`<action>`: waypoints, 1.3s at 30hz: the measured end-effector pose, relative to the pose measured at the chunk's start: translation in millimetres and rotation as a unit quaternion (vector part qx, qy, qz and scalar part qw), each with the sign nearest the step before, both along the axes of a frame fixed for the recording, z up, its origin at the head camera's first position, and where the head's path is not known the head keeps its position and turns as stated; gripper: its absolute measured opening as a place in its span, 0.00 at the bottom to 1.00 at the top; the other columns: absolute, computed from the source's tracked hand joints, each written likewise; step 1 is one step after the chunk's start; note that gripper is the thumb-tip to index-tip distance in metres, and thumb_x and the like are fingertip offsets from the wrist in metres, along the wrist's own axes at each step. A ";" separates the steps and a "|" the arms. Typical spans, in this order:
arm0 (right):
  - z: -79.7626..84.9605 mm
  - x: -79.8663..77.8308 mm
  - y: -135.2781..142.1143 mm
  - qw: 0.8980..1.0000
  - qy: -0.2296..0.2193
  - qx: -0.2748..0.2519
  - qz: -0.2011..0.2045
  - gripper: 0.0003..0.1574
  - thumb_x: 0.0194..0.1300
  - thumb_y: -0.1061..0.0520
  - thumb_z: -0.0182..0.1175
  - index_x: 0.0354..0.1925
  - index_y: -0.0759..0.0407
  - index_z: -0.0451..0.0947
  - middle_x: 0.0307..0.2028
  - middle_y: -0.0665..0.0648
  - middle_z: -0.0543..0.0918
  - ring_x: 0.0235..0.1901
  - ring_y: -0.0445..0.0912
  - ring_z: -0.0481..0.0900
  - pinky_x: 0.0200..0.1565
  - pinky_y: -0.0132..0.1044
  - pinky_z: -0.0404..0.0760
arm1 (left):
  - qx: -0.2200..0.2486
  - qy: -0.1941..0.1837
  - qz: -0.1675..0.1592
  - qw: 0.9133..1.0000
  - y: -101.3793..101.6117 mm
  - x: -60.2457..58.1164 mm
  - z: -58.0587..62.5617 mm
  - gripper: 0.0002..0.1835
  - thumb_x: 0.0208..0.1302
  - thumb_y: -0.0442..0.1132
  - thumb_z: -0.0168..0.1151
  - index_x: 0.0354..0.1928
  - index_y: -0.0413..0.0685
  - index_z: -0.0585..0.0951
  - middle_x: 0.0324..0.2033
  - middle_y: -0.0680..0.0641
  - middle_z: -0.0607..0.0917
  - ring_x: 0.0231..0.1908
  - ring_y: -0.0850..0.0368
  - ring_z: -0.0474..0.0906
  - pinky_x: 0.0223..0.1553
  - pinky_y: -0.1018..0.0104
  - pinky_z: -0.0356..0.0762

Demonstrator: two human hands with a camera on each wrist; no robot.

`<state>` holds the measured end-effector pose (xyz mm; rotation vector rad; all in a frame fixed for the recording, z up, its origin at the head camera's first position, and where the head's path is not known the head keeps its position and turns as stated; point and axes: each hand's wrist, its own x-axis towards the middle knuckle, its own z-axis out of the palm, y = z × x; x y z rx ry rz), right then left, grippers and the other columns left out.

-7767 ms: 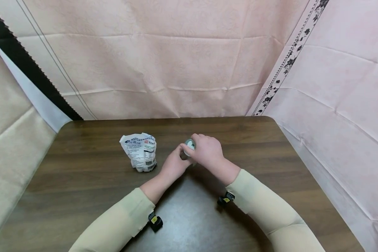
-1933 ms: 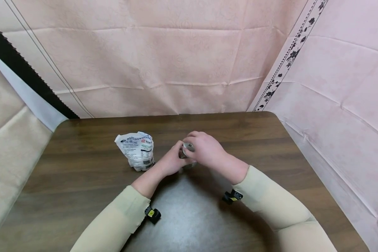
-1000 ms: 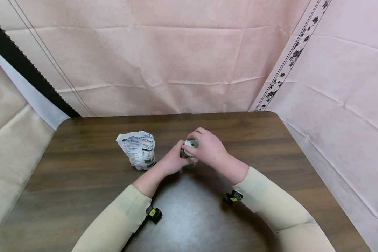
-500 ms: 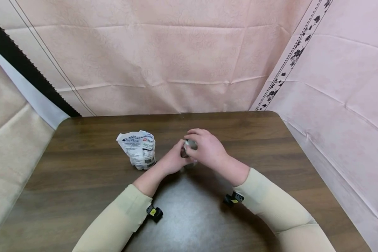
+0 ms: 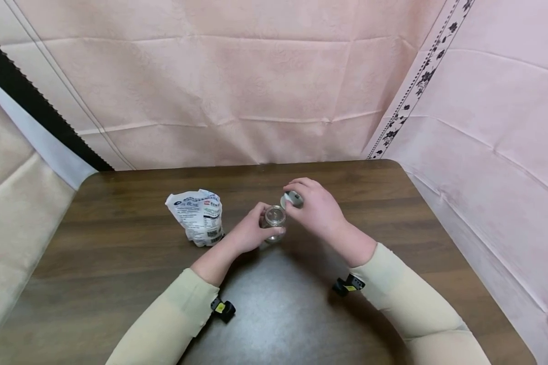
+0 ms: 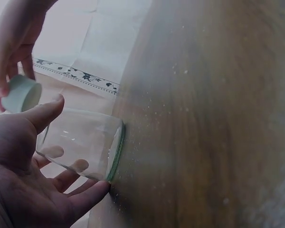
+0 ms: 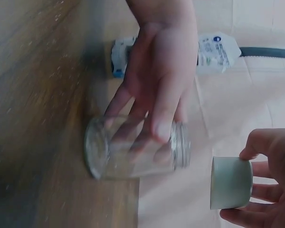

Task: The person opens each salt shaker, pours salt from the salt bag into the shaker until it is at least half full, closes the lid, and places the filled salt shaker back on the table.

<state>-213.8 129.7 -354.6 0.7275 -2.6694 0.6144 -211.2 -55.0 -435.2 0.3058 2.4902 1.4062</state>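
Observation:
A clear glass jar (image 7: 133, 156) with a threaded neck stands upright on the table, its mouth uncovered. My left hand (image 5: 251, 230) grips its side, thumb on the near side and fingers wrapped round behind, as the left wrist view also shows. No contents show through the glass (image 6: 80, 140). Up and to the right of the mouth, my right hand (image 5: 317, 208) holds a pale green lid (image 7: 231, 183) between thumb and fingers. The lid is apart from the jar and tilted in the head view.
A crumpled white printed bag (image 5: 198, 218) stands left of the jar, near my left hand. The brown wooden table (image 5: 118, 284) ends at a pink cloth (image 5: 237, 86) at the back. Another cloth (image 5: 493, 152) hangs to the right.
Earlier my right hand was on the lid over the jar, its fingers shifting. Now the lid is off, moved right and up with that hand. My left hand keeps its grip on the jar.

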 end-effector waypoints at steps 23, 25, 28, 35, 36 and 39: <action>-62.8 -8.1 44.3 0.993 -0.106 0.043 -0.003 0.17 0.53 0.53 0.63 0.43 0.54 0.80 0.43 0.51 0.78 0.41 0.45 0.76 0.43 0.40 0.76 | -0.017 0.012 0.027 0.999 3.3 8.8 2.1 0.35 0.55 0.54 0.65 0.62 0.55 0.62 0.54 0.50 0.73 0.56 0.55 0.69 0.55 0.56 0.66; -66.3 -7.6 45.3 0.993 -0.105 0.049 0.001 0.17 0.53 0.53 0.63 0.43 0.54 0.80 0.43 0.51 0.78 0.42 0.45 0.76 0.43 0.40 0.76 | -0.016 0.014 0.029 0.999 4.3 9.4 2.2 0.35 0.55 0.53 0.65 0.62 0.55 0.62 0.54 0.50 0.73 0.56 0.55 0.69 0.55 0.56 0.66; -70.4 -6.5 46.3 0.993 -0.102 0.054 0.007 0.17 0.53 0.54 0.63 0.44 0.54 0.79 0.44 0.52 0.78 0.43 0.46 0.76 0.43 0.41 0.76 | -0.017 0.018 0.032 0.999 5.4 10.0 2.2 0.35 0.55 0.54 0.65 0.62 0.55 0.62 0.54 0.50 0.73 0.55 0.55 0.69 0.55 0.56 0.66; -78.0 -6.1 48.8 0.992 -0.107 0.063 0.022 0.19 0.53 0.54 0.63 0.45 0.54 0.79 0.46 0.52 0.76 0.44 0.47 0.76 0.44 0.42 0.76 | -0.019 0.024 0.024 0.999 7.6 10.0 2.3 0.36 0.56 0.52 0.65 0.64 0.55 0.62 0.57 0.50 0.71 0.57 0.56 0.67 0.57 0.55 0.64; -79.0 -6.4 49.1 0.992 -0.107 0.064 0.025 0.19 0.53 0.55 0.63 0.46 0.54 0.79 0.46 0.53 0.76 0.44 0.47 0.76 0.44 0.41 0.76 | -0.019 0.025 0.023 0.999 7.7 9.9 2.4 0.36 0.56 0.52 0.65 0.64 0.54 0.62 0.58 0.50 0.71 0.58 0.55 0.67 0.58 0.55 0.63; -81.7 -6.8 50.4 0.992 -0.105 0.071 0.030 0.21 0.54 0.54 0.63 0.48 0.53 0.78 0.47 0.52 0.75 0.45 0.46 0.75 0.45 0.41 0.76 | -0.024 0.023 0.023 0.999 7.9 9.3 2.1 0.36 0.56 0.52 0.65 0.65 0.54 0.62 0.59 0.49 0.70 0.58 0.55 0.66 0.58 0.55 0.63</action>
